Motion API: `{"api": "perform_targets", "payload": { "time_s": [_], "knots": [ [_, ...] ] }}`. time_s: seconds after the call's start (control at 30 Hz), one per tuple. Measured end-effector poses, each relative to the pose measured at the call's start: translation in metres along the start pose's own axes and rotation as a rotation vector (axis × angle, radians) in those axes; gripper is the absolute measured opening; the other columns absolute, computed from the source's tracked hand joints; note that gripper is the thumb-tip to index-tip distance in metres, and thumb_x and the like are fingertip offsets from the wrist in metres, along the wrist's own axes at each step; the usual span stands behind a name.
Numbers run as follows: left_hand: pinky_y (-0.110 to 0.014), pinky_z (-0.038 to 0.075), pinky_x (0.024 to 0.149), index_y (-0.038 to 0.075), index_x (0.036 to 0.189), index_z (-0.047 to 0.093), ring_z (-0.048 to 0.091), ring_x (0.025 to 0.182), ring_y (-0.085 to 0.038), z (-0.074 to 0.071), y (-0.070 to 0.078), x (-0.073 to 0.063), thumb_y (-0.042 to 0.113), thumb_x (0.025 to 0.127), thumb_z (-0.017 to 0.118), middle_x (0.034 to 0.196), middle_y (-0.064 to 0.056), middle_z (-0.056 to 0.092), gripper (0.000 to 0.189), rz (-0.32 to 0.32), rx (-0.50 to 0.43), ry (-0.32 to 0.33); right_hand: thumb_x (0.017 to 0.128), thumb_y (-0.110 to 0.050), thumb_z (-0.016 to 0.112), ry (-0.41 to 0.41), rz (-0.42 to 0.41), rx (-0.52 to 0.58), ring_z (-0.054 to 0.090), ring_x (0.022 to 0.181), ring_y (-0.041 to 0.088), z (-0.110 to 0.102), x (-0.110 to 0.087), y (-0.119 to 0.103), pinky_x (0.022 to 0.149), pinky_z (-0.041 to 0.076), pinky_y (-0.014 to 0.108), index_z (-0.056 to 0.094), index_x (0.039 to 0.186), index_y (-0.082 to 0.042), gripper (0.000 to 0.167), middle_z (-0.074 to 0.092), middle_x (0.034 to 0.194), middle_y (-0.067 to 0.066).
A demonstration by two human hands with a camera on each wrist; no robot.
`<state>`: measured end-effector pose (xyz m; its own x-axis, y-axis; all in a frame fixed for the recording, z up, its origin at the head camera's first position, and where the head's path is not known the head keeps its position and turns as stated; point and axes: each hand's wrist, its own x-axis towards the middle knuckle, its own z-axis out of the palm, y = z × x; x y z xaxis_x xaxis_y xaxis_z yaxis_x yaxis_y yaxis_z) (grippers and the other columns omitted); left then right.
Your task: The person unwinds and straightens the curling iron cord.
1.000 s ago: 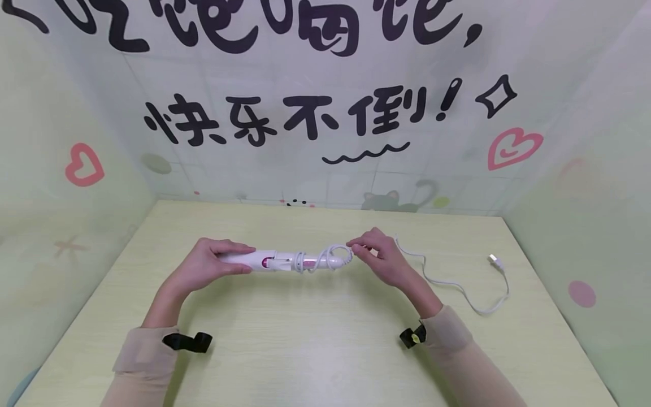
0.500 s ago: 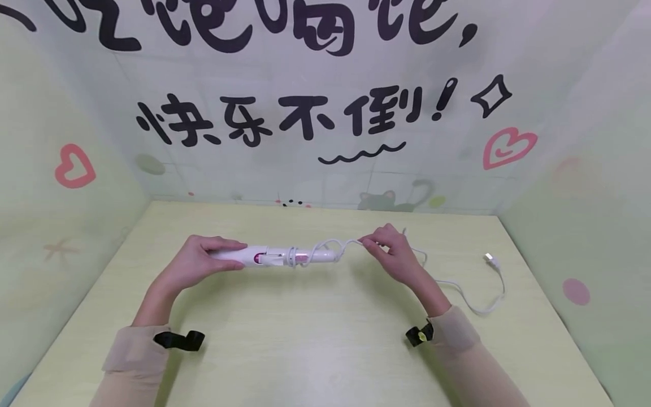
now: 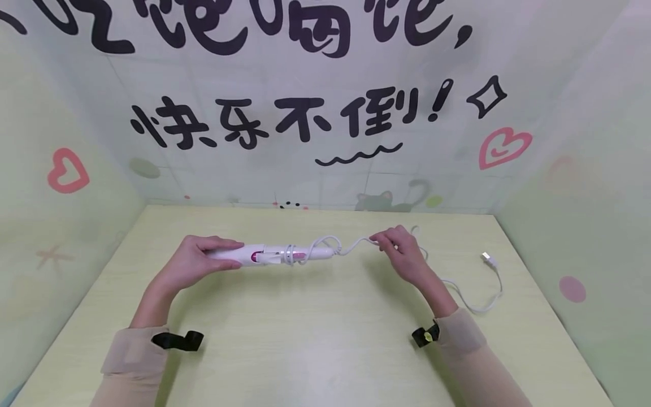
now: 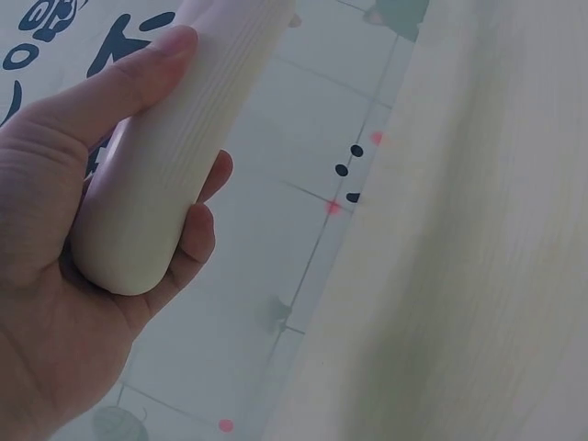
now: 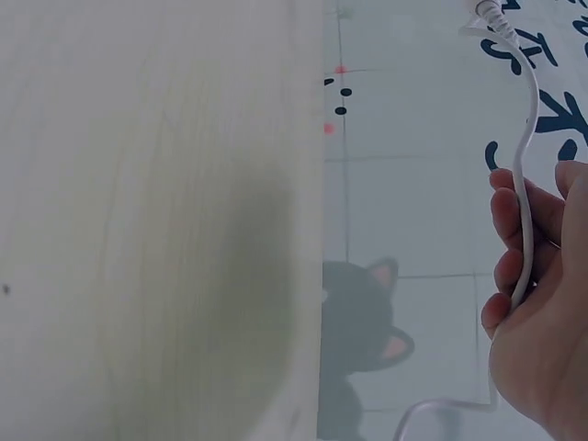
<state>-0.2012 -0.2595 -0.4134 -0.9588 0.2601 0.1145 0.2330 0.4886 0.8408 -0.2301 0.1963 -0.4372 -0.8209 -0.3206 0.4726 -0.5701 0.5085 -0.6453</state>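
Note:
In the head view, my left hand [image 3: 189,263] grips one end of a white hair iron [image 3: 249,255] with pink parts, held level above the table. The left wrist view shows the rounded, finely ribbed end of the hair iron [image 4: 152,207] between thumb and fingers. A white cord [image 3: 351,249] loops round the other half of the iron and leaves its right tip. To the right, my right hand [image 3: 407,257] pinches this cord a short way from the tip. In the right wrist view, the cord [image 5: 527,175] runs across the curled fingers.
The cord's plug [image 3: 489,259] and a curved length of cord lie on the pale wooden table [image 3: 315,339] at the right. Printed walls [image 3: 285,169] close the table in at the back and both sides.
My right hand has moved right along with the cord, so a loop near the iron's tip has opened into a longer stretch. The left hand and iron have shifted slightly left in view.

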Motion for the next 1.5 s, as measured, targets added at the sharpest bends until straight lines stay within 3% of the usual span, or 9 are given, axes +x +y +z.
{"api": "perform_targets", "payload": {
  "time_s": [0.17,0.33,0.53,0.67,0.87,1.03,1.3,1.5],
  "knots": [
    [-0.027,0.055,0.074,0.006,0.118,0.078,0.067,0.094,-0.021,0.0,-0.001,0.002,0.017,0.079,0.091,0.118,-0.016,0.073,0.043,0.014,0.027,0.0,0.107,-0.008,0.049,-0.059,0.028,-0.012,0.05,0.08,0.024,-0.001,0.001,0.004,0.074,0.038,0.038,0.073,0.114,0.004,0.028,0.066,0.082,0.013],
    [-0.027,0.055,0.072,0.005,0.117,0.078,0.068,0.091,-0.017,0.002,-0.001,0.006,0.016,0.079,0.091,0.115,-0.016,0.074,0.042,0.057,0.038,0.002,0.11,-0.013,0.044,-0.093,0.067,-0.022,0.056,0.088,0.029,-0.002,0.001,0.001,0.077,0.04,0.041,0.063,0.131,0.007,0.035,0.065,0.086,0.009],
    [-0.026,0.055,0.072,0.006,0.118,0.078,0.068,0.092,-0.018,0.004,0.003,0.007,0.016,0.078,0.092,0.116,-0.015,0.074,0.043,0.046,0.023,-0.007,0.111,-0.015,0.04,-0.097,0.07,-0.031,0.057,0.094,0.03,-0.004,-0.001,-0.001,0.083,0.042,0.045,0.061,0.132,0.007,0.038,0.068,0.092,0.01],
    [-0.027,0.056,0.072,0.006,0.118,0.078,0.068,0.092,-0.019,0.004,0.003,0.007,0.015,0.078,0.092,0.116,-0.014,0.074,0.043,0.046,0.016,-0.006,0.112,-0.018,0.04,-0.122,0.071,-0.012,0.058,0.104,0.033,-0.004,0.0,-0.004,0.089,0.043,0.05,0.06,0.134,0.005,0.039,0.071,0.106,0.013],
    [-0.027,0.055,0.073,0.005,0.117,0.078,0.067,0.092,-0.018,0.004,0.006,0.005,0.015,0.079,0.091,0.116,-0.015,0.074,0.042,0.054,0.014,-0.004,0.113,-0.023,0.039,-0.13,0.033,0.071,0.059,0.123,0.038,-0.001,0.007,-0.021,0.1,0.046,0.056,0.051,0.145,0.004,0.043,0.067,0.129,0.019],
    [-0.027,0.055,0.072,0.006,0.117,0.078,0.067,0.09,-0.018,0.005,0.01,0.003,0.014,0.079,0.091,0.114,-0.014,0.074,0.041,0.064,0.006,-0.016,0.114,-0.031,0.036,-0.151,-0.022,0.15,0.056,0.128,0.039,0.007,0.015,-0.04,0.102,0.046,0.057,0.041,0.151,0.005,0.051,0.062,0.135,0.024],
    [-0.026,0.054,0.071,0.005,0.117,0.078,0.066,0.088,-0.018,0.004,0.011,0.001,0.012,0.079,0.091,0.111,-0.013,0.075,0.04,0.087,0.016,-0.016,0.115,-0.031,0.031,-0.249,-0.001,0.265,0.065,0.116,0.041,0.023,0.023,-0.051,0.1,0.049,0.053,0.031,0.154,0.006,0.054,0.066,0.128,0.026],
    [-0.026,0.054,0.071,0.006,0.117,0.078,0.066,0.09,-0.019,0.002,0.01,-0.001,0.013,0.079,0.091,0.112,-0.014,0.075,0.041,0.07,0.014,-0.01,0.114,-0.042,0.025,-0.322,0.067,0.321,0.068,0.089,0.036,0.029,0.021,-0.05,0.077,0.057,0.043,0.044,0.149,0.005,0.062,0.072,0.106,0.024]
  ]
}}
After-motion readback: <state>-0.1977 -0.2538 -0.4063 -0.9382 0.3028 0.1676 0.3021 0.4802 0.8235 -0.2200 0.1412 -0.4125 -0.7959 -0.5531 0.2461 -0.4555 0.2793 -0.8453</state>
